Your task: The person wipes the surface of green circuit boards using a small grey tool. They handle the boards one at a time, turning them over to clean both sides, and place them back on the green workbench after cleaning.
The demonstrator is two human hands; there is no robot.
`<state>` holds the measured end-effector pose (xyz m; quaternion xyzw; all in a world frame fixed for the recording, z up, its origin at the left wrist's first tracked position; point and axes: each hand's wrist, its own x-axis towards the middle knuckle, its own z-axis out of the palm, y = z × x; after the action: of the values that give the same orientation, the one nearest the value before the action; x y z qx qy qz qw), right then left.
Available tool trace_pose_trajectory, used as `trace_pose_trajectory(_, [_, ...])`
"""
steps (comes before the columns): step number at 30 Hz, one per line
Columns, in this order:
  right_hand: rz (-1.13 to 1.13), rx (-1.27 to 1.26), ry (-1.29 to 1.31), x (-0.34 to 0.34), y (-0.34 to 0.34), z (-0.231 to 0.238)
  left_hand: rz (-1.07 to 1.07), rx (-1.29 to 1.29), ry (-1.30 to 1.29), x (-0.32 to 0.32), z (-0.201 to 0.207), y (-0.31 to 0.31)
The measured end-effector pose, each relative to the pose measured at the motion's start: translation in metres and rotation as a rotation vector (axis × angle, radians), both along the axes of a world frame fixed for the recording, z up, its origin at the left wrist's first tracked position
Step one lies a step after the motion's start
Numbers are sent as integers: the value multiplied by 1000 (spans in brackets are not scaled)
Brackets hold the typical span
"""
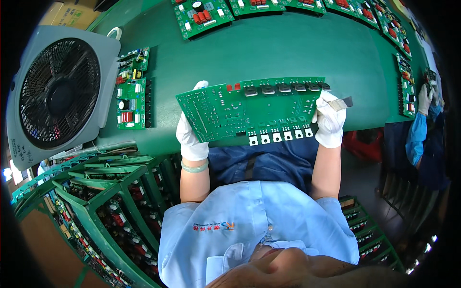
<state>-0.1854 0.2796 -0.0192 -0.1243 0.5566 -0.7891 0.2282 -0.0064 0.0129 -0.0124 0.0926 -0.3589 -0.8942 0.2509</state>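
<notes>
A large green circuit board (269, 106) is held up over the near edge of the bench, tilted so its soldered face shows. Black power transistors line its upper edge; others with bare metal tabs stick out along the lower edge. My left hand (191, 137), in a white glove, grips the board's left end, its fingertips reaching behind. At the right end, my right hand (330, 120), also gloved, has its fingers closed on the edge. A small flat beige piece with a dark end (342, 103) sticks out from this hand; its kind is unclear.
A grey box fan (60, 93) stands at the left beside a populated board (132, 103). More boards (204, 17) line the bench's far side, another (406, 86) the right. Green racks (101, 201) of boards stand below left. A co-worker's gloved hand (425, 100) shows far right.
</notes>
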Motion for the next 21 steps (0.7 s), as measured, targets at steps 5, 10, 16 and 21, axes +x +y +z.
trace_pose_trajectory(5, [-52,11,-20,2,0,-3,-11,-6,70,6,-20,-8])
trace_pose_trajectory(10, [-73,2,-29,4,-4,4,-7,39,60,7,-19,-8])
trace_pose_trajectory(16, [-92,-45,-69,4,0,-4,10,79,66,9,-23,-9])
trace_pose_trajectory(21, [-47,-30,-74,2,-1,2,-52,63,93,13,-22,-10])
